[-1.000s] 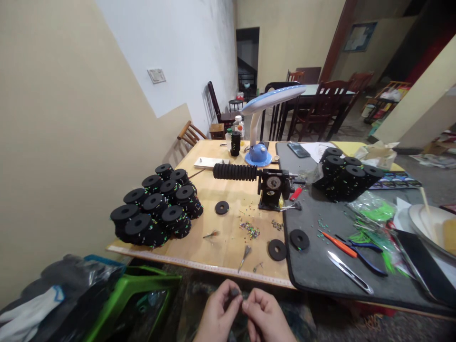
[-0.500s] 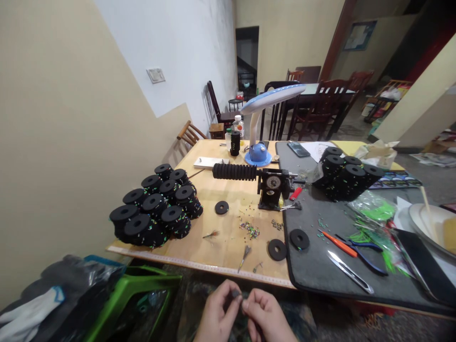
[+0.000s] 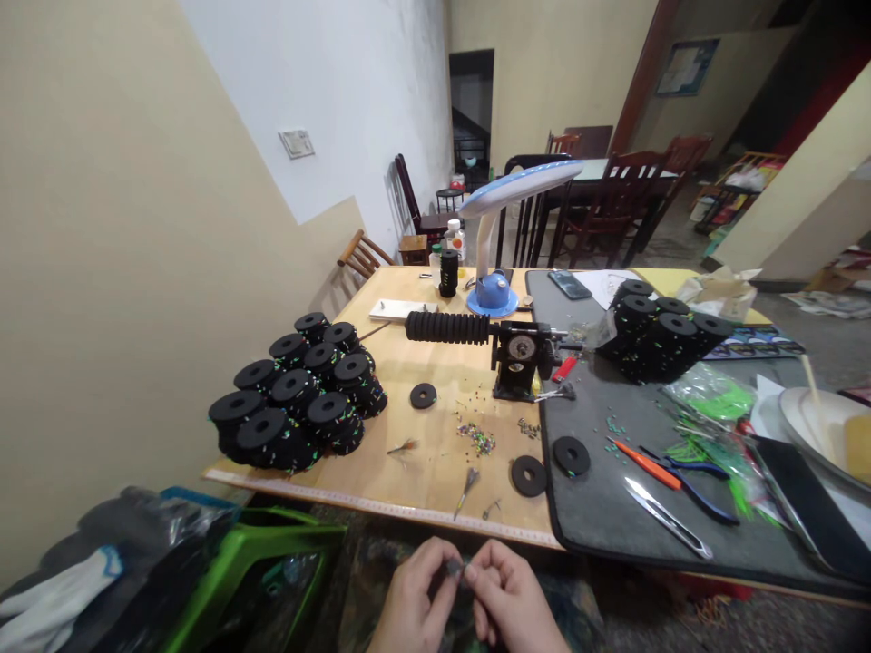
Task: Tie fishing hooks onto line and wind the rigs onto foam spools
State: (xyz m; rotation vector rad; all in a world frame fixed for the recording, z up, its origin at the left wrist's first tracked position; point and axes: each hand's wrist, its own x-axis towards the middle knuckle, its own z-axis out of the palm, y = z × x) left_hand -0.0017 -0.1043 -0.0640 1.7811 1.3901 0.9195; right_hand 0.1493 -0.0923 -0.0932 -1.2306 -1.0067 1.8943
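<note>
Just off the table's front edge, my left hand (image 3: 418,594) pinches a small dark piece (image 3: 454,567) between thumb and forefinger; its kind is too small to tell. Against it, fingertips almost touching, is my right hand (image 3: 510,594), also closed in a pinch on something I cannot make out. Beyond the hands lie a bundle of fine strands on a thin stem (image 3: 466,492), a small wire-like bit (image 3: 491,509) and a black foam ring (image 3: 529,475). Loose coloured beads (image 3: 478,439) are scattered farther back.
Stacks of black foam spools (image 3: 292,385) stand at the left. A black winding device (image 3: 521,358) carries a row of black discs, with a blue lamp (image 3: 493,296) behind. The grey mat (image 3: 592,508) holds pliers (image 3: 700,490) and tweezers (image 3: 667,517). A green stool (image 3: 272,535) is below left.
Both hands stay at the same place with their fingertips together. The fingers of both have shifted slightly, and the small dark piece shows a little lower.
</note>
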